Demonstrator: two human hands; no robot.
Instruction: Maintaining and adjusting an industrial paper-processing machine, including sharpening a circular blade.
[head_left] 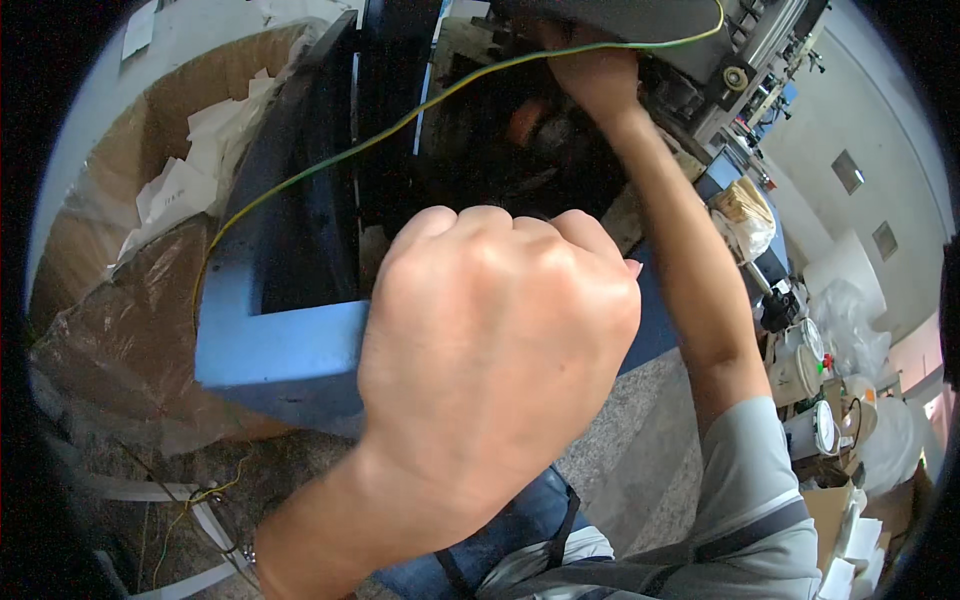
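My left hand (pixel 500 330) is close to the camera, its back and knuckles toward me, with the fingers curled under into a fist. Whatever the fist may hold is hidden behind it. My right arm stretches up and forward to a machine with a blue metal frame (pixel 285 345). There my right hand (pixel 598 80) reaches into the dark upper part of the frame, below a dark grey panel (pixel 650 25). Shadow hides its fingers. A yellow-green wire (pixel 400 125) hangs slackly across the opening and passes in front of my right hand.
At the left stands a large cardboard box (pixel 80 290) lined with clear plastic, with white paper scraps (pixel 190 170) inside. A metal rail assembly (pixel 755 75) lies at the upper right. White buckets (pixel 810 430) and plastic bags (pixel 850 320) stand along the right side.
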